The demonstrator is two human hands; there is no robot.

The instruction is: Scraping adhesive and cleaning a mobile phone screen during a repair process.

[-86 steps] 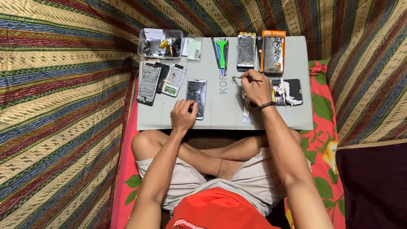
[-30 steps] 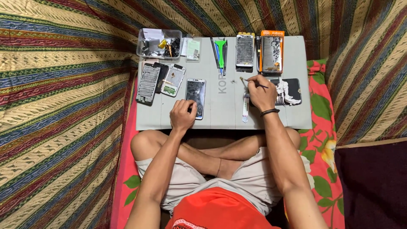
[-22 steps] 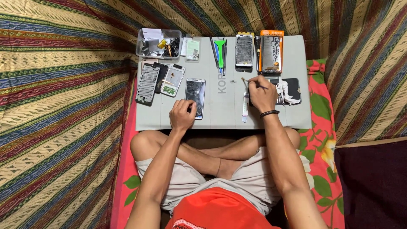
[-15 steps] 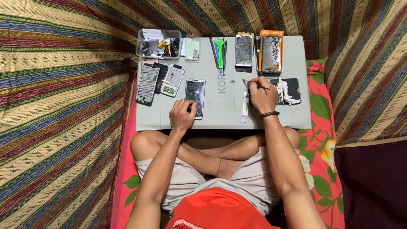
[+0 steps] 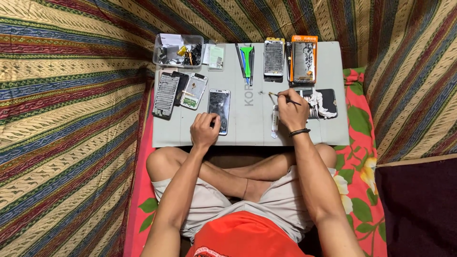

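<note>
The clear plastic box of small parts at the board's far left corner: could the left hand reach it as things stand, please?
Probably yes: the left hand rests on the dark phone, and only flat phone parts lie between it and the clear plastic box.

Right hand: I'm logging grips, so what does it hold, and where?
The right hand pinches a thin tool near its rear end.
</note>
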